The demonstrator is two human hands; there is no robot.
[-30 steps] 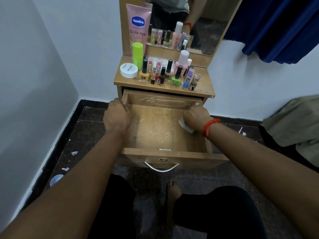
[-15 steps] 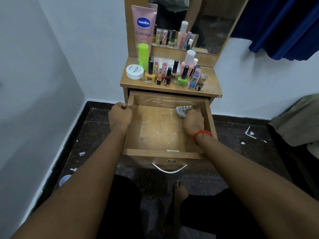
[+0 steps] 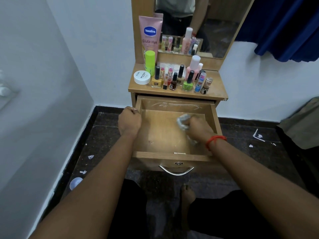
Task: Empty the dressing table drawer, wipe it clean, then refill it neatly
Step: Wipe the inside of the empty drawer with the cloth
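The wooden drawer (image 3: 172, 156) of the dressing table stands pulled out, with nothing in it but my right hand and a cloth. White smears streak its back wall. My left hand (image 3: 129, 121) grips the drawer's left wall near the back corner. My right hand (image 3: 200, 129) is inside the drawer at the right and presses a crumpled grey-white cloth (image 3: 182, 121) onto the floor of the drawer. On the tabletop (image 3: 217, 91) above stand several nail polish bottles (image 3: 187, 83), a white jar (image 3: 141, 77), a green stick (image 3: 149, 62) and a pink Vaseline tube (image 3: 150, 34).
A mirror (image 3: 203, 23) rises behind the cosmetics. A white wall closes in on the left, with a dark floor strip and scraps of white paper (image 3: 90, 156) beside it. A blue curtain (image 3: 284, 28) hangs at the upper right, and an olive cloth heap (image 3: 303, 125) lies at the right.
My right hand has swept the cloth from the right side toward the back of the drawer and then slightly forward again. The white marks on the drawer floor have mostly gone. My left hand stays put.
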